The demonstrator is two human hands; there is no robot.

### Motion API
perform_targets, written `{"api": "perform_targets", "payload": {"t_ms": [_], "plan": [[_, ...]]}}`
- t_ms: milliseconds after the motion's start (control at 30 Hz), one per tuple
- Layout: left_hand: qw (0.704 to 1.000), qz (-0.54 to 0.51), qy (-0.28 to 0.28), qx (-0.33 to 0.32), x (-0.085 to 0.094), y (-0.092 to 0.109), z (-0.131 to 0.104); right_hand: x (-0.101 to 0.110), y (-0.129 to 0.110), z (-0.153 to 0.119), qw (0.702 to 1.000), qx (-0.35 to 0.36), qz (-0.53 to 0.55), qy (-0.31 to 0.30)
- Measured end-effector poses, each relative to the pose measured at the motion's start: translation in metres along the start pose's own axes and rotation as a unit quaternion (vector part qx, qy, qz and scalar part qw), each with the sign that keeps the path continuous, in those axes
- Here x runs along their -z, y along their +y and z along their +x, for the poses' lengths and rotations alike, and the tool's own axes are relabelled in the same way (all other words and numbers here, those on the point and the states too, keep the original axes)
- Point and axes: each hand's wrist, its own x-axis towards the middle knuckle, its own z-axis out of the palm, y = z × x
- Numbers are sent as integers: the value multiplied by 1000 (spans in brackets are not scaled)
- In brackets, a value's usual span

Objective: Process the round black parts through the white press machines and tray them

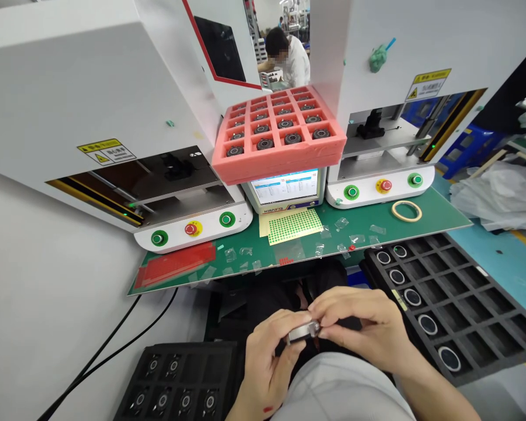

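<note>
A small round metal part is held up in front of my body, near the bottom centre of the head view. My left hand grips it, thumb below and fingers above. The fingertips of my right hand pinch the part's right end, where a small silvery piece shows. What lies between those fingertips is too small to make out. Both hands are over my lap, nearer to me than the front edge of the green table.
A pink foam tray of round parts rests above a small screen, between two white machines with buttons. Black trays stand at right and lower left. Green dot stickers, red sheets and a ring lie on the table.
</note>
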Motion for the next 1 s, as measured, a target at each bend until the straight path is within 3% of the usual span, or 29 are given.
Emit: {"api": "perform_targets", "payload": {"t_ms": [100, 200, 433, 600, 700, 867, 1000], "plan": [[999, -29, -20, 8, -1, -1, -1, 11, -1, 8, 996, -41, 29, -78], [999, -39, -20, 13, -3, 0, -1, 14, 1, 9, 994, -33, 36, -98], [999, -46, 7, -9, -5, -1, 2, 0, 14, -4, 997, 3, 75, 6], [999, -39, 17, -11, -6, -3, 1, -10, 15, -8, 993, 90, 15, 77], [999, -39, 17, -7, -6, -2, 2, -9, 12, -7, 994, 77, 10, 77], [1000, -16, 17, 3, -4, -2, 2, -1, 9, -2, 999, 22, 19, 18], [996, 53, 66, 13, -11, 4, 4, -6, 7, 1, 993, 72, -79, 54]]}}
